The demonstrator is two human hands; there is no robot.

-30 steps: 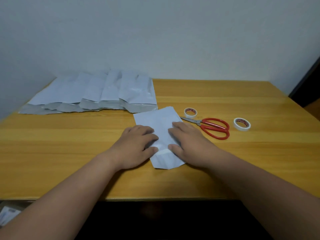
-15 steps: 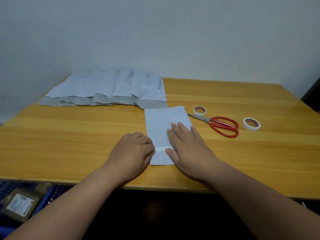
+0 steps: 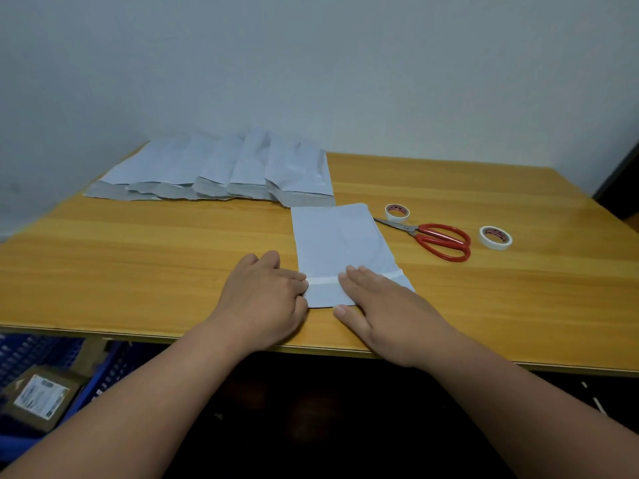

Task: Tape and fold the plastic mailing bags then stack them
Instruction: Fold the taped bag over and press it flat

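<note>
Both hands — left hand [image 3: 266, 299] loosely curled, right hand [image 3: 383, 305] flat — are pressing the tape strip [image 3: 323, 280] onto the mailing bag [image 3: 337, 243]; folding comes next.

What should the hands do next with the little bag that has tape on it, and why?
Probably slide the right hand sideways along the tape strip to rub it flat. The strip already crosses the folded bag, both hands rest at it, and the left hand steadies the bag's edge. Stacking it by the other bags would likely come after.
</note>
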